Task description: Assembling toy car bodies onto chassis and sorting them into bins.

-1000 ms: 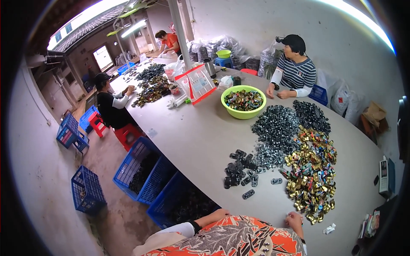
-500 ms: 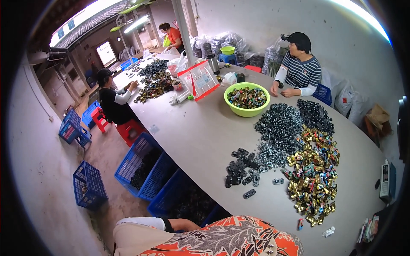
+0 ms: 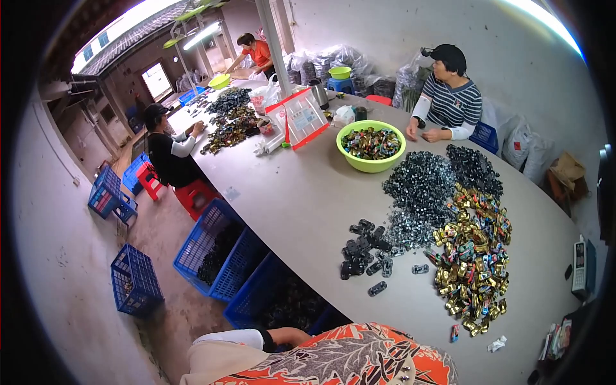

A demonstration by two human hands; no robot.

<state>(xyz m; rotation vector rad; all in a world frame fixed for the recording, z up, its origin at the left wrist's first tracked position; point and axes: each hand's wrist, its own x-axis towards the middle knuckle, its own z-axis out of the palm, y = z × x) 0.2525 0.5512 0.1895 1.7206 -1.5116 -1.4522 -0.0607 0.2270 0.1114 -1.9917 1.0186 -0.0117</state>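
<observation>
From the lower edge comes my left arm, in a white sleeve (image 3: 232,337) with a black cuff. Past the cuff a bare stretch of my left hand or wrist (image 3: 290,335) shows beside the patterned orange and grey clothing (image 3: 333,359), which hides the fingers. It is nearest the blue crate (image 3: 240,314) of dark parts below the table edge. My right hand is out of sight. In front of me on the table (image 3: 301,212) lie black toy car bases (image 3: 362,250), small dark and clear parts (image 3: 417,192), and gold and coloured toy car bodies (image 3: 471,269).
A yellow-green basin (image 3: 371,165) of coloured pieces stands mid-table. Across sits a person in a striped shirt (image 3: 455,106); two more people (image 3: 168,151) work farther left. Another blue crate (image 3: 208,253) and red stools (image 3: 196,196) stand along the left side. A telephone (image 3: 581,266) is at right.
The view has shifted slightly. The far person in orange has leaned left, and the green basin there has moved onto the table. My left arm has shifted slightly right in the picture.
</observation>
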